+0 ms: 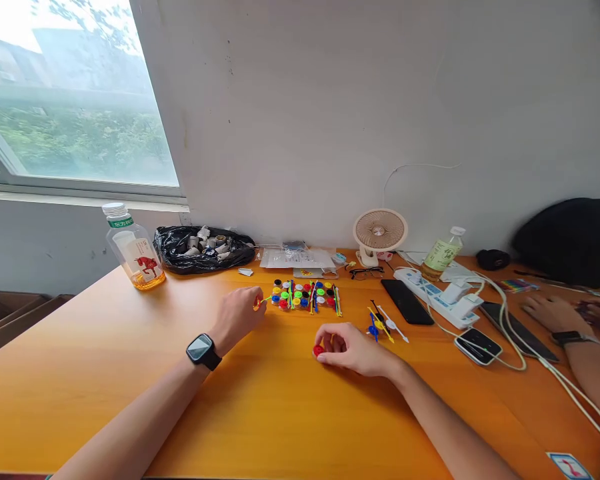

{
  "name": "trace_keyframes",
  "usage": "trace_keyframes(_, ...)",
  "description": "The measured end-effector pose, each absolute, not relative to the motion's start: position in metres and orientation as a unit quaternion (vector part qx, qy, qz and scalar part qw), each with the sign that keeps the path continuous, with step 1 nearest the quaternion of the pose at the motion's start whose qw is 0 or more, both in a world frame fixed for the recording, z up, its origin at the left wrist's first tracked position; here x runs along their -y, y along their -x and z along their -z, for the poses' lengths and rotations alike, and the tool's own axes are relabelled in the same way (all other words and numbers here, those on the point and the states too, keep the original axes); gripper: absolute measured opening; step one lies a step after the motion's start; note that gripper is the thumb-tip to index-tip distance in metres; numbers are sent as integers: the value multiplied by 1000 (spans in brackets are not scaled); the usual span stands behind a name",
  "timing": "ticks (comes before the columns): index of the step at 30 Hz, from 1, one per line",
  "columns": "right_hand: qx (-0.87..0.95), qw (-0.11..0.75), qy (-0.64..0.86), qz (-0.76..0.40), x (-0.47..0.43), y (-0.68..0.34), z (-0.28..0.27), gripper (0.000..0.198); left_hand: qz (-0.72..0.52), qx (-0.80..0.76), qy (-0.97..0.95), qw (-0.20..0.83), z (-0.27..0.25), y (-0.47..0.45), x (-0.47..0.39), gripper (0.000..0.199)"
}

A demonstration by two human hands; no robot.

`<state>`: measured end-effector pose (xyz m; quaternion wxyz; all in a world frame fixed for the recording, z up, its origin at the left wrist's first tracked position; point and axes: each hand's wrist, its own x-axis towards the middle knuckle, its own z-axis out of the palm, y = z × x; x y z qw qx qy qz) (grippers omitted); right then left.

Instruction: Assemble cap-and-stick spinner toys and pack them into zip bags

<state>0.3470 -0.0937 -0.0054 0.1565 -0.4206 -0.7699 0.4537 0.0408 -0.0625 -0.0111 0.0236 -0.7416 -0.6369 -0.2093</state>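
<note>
My right hand (347, 350) pinches a small red round plastic disc (319, 350) just over the table's middle. My left hand (240, 317), with a black watch on its wrist, is closed at the left end of the coloured pieces. A thin yellow plastic stick (267, 299) pokes out from its fingertips; the rest of it is hidden. Rows of coloured discs (297, 295), with thin sticks lying among them, spread beyond both hands. Right of my right hand lie several pointed sticks with discs on them (383, 323), in blue, yellow, white and black.
At the left stand a tea bottle (135, 257) and a black bag of scraps (205, 250). A small fan (380, 233), glasses (367, 272), a phone (407, 301), a power strip (437, 297) and cables fill the right. Another person's hand (555, 313) rests at the far right.
</note>
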Motion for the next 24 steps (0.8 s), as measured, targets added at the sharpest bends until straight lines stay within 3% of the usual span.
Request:
trace_keyframes(6,813,218,433,-321,101,-320,19,14,151,675,722,4,16,-31,54,20)
trace_keyframes(24,829,200,415,-318,103,-327,10,12,175,660,730,-3,22,-32,53,23)
